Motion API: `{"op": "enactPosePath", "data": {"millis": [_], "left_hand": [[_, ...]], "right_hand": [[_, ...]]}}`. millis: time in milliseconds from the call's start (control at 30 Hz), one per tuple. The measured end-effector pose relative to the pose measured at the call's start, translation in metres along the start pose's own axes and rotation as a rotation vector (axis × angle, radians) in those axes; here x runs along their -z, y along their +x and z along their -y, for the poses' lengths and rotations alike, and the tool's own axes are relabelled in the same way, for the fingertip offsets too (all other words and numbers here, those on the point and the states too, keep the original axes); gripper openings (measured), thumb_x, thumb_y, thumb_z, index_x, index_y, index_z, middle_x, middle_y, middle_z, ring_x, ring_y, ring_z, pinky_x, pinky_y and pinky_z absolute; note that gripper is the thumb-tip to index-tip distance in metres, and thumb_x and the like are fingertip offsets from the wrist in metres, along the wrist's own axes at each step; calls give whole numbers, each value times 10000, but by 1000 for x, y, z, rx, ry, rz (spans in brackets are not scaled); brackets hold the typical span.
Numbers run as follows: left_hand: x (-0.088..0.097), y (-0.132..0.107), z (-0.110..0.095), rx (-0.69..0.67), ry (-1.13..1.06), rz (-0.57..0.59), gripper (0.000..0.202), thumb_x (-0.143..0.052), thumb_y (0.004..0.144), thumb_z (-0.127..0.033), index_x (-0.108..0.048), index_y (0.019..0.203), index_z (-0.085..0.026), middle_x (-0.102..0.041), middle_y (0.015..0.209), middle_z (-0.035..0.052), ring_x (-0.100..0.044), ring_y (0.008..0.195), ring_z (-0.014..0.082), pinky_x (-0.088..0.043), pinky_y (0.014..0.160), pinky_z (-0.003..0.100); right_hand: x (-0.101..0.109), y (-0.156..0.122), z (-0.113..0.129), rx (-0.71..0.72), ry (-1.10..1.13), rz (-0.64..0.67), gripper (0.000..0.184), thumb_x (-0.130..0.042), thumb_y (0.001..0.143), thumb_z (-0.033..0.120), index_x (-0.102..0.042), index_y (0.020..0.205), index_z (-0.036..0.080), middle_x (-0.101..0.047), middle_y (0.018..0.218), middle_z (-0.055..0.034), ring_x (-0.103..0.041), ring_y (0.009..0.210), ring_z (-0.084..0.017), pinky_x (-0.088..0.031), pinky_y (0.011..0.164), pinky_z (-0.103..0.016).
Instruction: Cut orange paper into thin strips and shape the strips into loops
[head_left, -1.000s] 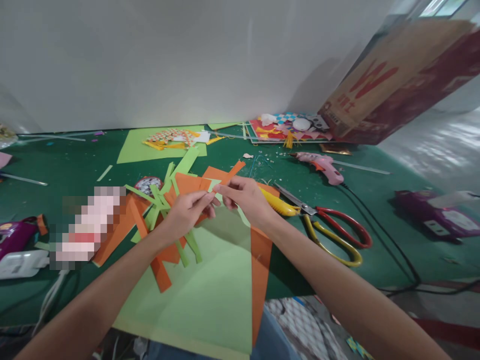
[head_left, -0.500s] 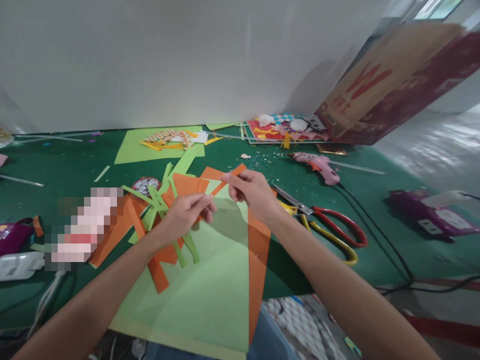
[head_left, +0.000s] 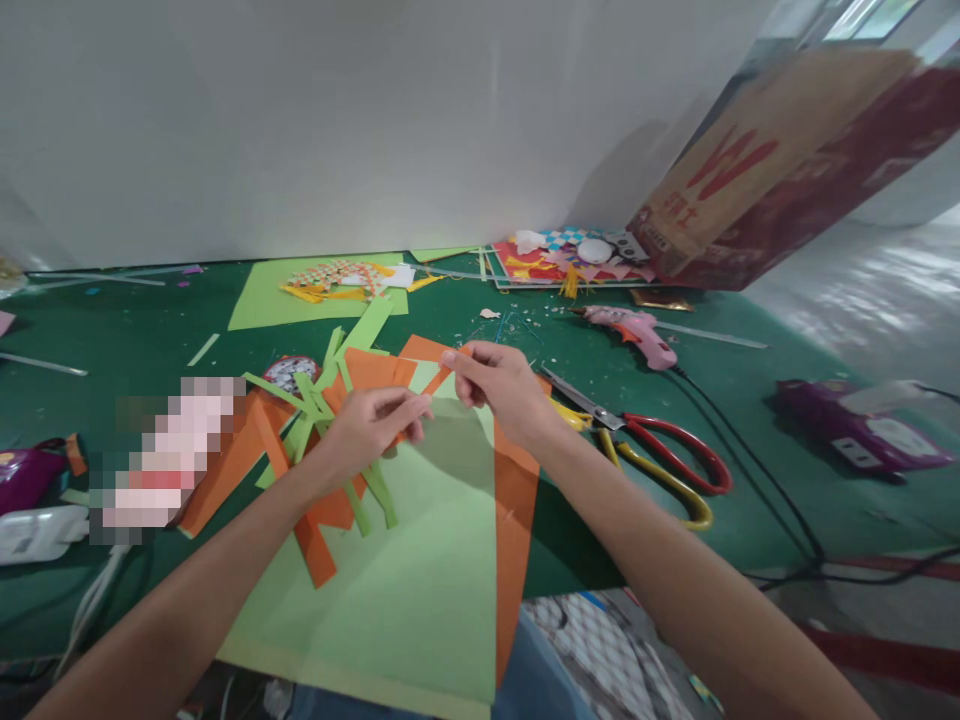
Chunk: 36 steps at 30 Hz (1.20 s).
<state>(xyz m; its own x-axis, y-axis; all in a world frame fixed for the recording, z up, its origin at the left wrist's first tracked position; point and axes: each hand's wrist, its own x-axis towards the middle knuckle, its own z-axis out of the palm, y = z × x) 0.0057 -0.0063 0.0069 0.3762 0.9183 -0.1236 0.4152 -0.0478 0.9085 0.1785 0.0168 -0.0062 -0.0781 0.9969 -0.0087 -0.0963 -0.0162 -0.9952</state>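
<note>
Between my two hands stretches a narrow orange paper strip (head_left: 438,378). My left hand (head_left: 381,418) pinches its lower end, and my right hand (head_left: 495,385) grips the upper end between thumb and fingers. Both hands are over a large light-green paper sheet (head_left: 375,610), which overlaps an orange sheet (head_left: 516,530) on its right. Left of and partly under my left hand lie loose green paper strips (head_left: 381,495) and orange strips (head_left: 315,550) in a crossed heap. The strip's ends are partly hidden by my fingers.
Scissors with red and yellow handles (head_left: 679,445) lie right of my right hand. Beyond them is a pink glue gun (head_left: 634,332) with a black cord. A woven paper piece (head_left: 337,277) lies at the back; a paper bag (head_left: 780,170) stands at the back right.
My right hand has shifted slightly down and left along the orange strip, so less of the strip sticks out past its fingers. My left hand has barely moved.
</note>
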Motion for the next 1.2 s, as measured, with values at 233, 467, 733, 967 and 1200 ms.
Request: {"op": "enactPosePath", "data": {"millis": [233,467,733,967,1200], "left_hand": [[0,1,-1,-34,76,3,351,-502,848,-422,-585,620,-168,-591,605,0,-408,454,71,-343,422,189],[-1,2,2,-42,104,-10,379,-486,862,-433,-597,621,-164,-611,610,10,-393,448,70,-328,432,199],[0,3,4,-28,72,-19,375,-478,858,-450,-617,654,-169,-624,620,28,-460,480,97,-352,435,210],[0,2,4,-16,56,-3,406,-465,869,-472,-616,639,-173,-621,622,22,-492,510,104,-367,455,219],[-1,2,2,5,12,8,365,-481,864,-464,-633,709,-171,-619,613,20,-521,553,113,-389,473,214]], "right_hand": [[-12,-6,-4,-45,-34,95,371,-708,666,450,-499,529,176,-466,414,68,-397,378,-50,-286,429,-223],[-12,-5,-6,-41,-38,107,370,-703,664,469,-516,550,172,-470,419,70,-401,378,-51,-289,430,-220],[-9,-5,-2,-20,-33,105,328,-698,679,440,-543,567,173,-461,421,71,-379,389,-51,-282,432,-223],[-8,-5,-2,-10,-29,83,312,-689,698,414,-538,564,176,-459,417,71,-366,388,-51,-277,433,-226],[-8,-4,1,2,-53,59,360,-691,706,426,-500,527,179,-458,422,64,-380,384,-51,-278,428,-227]]}}
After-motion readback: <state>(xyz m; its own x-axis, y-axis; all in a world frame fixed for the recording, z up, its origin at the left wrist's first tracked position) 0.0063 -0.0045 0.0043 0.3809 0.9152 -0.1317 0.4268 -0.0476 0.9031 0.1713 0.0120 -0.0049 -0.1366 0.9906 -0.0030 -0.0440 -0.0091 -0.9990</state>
